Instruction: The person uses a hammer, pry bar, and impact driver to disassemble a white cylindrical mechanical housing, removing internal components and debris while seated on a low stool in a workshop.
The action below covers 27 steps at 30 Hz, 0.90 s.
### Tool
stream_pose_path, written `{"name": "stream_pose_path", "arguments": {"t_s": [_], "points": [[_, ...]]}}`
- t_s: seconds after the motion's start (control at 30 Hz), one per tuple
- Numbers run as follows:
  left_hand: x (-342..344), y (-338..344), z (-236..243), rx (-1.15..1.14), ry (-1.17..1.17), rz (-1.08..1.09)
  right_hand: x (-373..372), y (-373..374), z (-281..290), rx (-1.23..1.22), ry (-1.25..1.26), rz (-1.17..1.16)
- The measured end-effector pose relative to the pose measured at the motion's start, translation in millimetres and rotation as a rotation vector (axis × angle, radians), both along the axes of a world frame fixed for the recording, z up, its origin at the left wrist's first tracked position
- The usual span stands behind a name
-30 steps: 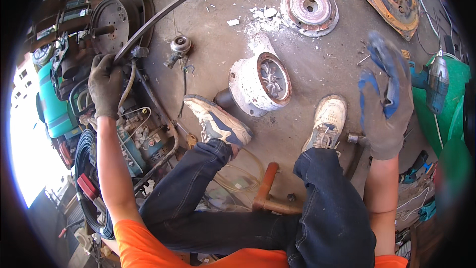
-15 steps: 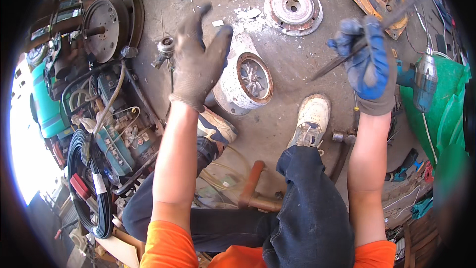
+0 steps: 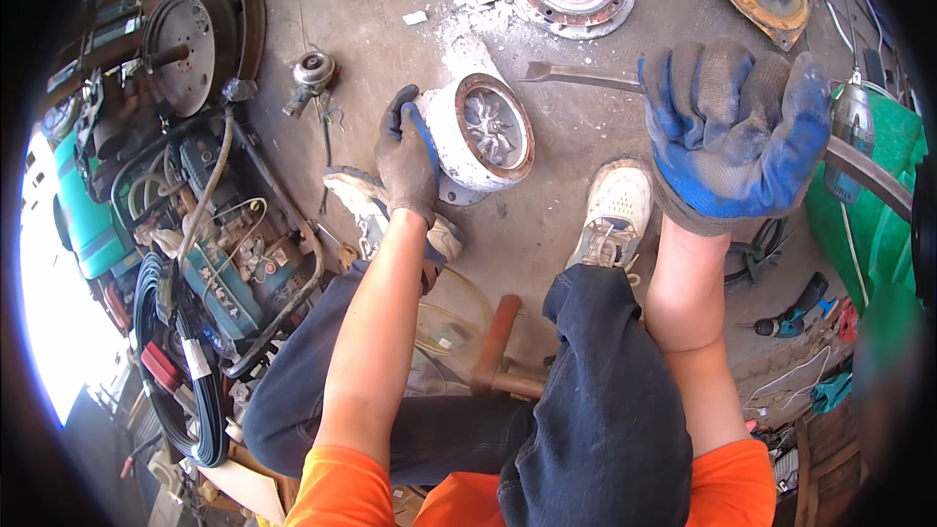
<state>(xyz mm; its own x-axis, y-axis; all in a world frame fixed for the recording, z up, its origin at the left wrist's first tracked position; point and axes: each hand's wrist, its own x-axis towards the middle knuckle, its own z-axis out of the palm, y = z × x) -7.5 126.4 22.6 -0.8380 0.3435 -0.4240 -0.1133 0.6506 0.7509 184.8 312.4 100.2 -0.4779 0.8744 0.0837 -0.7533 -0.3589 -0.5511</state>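
Left hand (image 3: 407, 158) lowered against white housing (image 3: 451, 141), right hand (image 3: 734, 137) curled round bar (image 3: 590, 75)

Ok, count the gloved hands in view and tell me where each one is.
2: the left hand is at the left side of the white round housing; the right hand is closed around the long metal bar, right of the housing.

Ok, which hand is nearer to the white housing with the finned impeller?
Left: the left hand sits at the left side of the white impeller housing, seemingly touching it; the right hand, holding a pry bar, is farther, to its right.
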Motion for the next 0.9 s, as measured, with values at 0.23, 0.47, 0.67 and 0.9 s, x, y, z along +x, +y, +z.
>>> {"name": "stream_pose_path", "arguments": {"t_s": [0.23,0.47,0.67,0.9], "points": [[3.5,-0.4,0.4,0.063,-0.054,0.036,-25.4,-15.7,-27.4,0.124,-0.149,-0.095],[4.5,-5.4,-3.1,-0.027,0.068,-0.021,-38.0,-37.3,-24.3,-0.055,-0.281,-0.112],[3.5,1.6,5.9,-0.034,0.044,0.018,-37.0,-23.8,-21.0,-0.023,-0.035,-0.145],[10.3,6.0,4.9,-0.022,0.027,0.022,-38.9,-44.3,-37.0,-0.184,-0.322,-0.023]]}}
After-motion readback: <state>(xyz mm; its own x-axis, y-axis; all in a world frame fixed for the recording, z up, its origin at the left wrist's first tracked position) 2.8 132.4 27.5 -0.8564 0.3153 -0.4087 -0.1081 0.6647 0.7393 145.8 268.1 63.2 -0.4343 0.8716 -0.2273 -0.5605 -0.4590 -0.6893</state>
